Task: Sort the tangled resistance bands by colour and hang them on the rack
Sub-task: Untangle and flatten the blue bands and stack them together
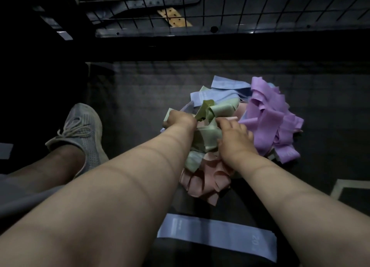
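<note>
Working tangled pile (266, 116) on floor (140, 98): left grip (180, 120) fisted round green bands (218, 110), right grip (234, 136) just beside, fingers (226, 124) bent into same knot, hold unclear; rack (200, 8) straight ahead beyond pile

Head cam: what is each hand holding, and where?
Left hand grips a green band at the pile's left edge; right hand grips green loops at its middle.

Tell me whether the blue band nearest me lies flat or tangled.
Flat: the blue band lies spread out by itself, apart from the tangled pile.
</note>
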The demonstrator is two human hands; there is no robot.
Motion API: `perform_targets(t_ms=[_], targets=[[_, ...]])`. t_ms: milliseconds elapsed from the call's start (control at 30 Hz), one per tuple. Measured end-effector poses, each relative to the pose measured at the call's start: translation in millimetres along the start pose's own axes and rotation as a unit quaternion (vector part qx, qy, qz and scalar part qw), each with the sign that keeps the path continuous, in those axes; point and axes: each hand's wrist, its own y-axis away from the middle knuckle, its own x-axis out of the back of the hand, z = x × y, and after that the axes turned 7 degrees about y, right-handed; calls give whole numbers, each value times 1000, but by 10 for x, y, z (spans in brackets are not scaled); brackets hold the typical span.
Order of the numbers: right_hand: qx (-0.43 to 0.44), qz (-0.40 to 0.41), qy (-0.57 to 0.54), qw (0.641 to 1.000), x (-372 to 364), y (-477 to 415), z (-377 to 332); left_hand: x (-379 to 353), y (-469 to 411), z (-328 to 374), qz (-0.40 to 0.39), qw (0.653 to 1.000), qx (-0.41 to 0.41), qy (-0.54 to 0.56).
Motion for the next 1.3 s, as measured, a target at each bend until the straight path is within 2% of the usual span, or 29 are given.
perform_targets(t_ms=[67,100,233,300,433,500,533,600,667,733,833,900,1000,1100,1167,1300], targets=[[-20,-10,-15,1000,38,29,24,92,173,96,48,996,-18,74],[-26,-15,-15,999,61,50,33,127,194,116,62,993,-53,82],[-39,-27,-19,999,124,173,94,451,363,350,61,974,-182,117],[-45,-31,-49,997,184,277,98,654,520,558,5,965,-189,184],[-54,33,-91,994,415,434,69,1045,922,910,-138,924,-168,315],[-34,62,-229,971,632,536,4,1233,1228,1022,-221,892,-115,377],[-33,60,-330,941,765,592,-47,1327,1398,1063,-268,876,-98,390],[-33,10,-488,872,1094,762,-210,1499,1685,1087,-344,863,-115,353],[0,-68,-557,828,1460,995,-394,1652,1942,1081,-394,860,-173,274],[76,-81,-564,818,1797,1245,-564,1756,2194,1071,-424,857,-205,211],[164,-13,-549,819,2163,1633,-745,1862,2540,1047,-444,853,-198,190],[176,46,-518,836,2334,1825,-795,1941,2760,1018,-451,851,-204,178],[131,118,-504,846,2575,2082,-827,2085,3036,907,-438,862,-206,148],[97,156,-558,809,2852,2344,-777,2264,3157,685,-423,881,-201,67],[87,154,-612,771,3009,2497,-674,2425,3194,556,-438,876,-200,20],[78,183,-651,732,3140,2779,-454,2748,3268,452,-455,866,-208,-5]])
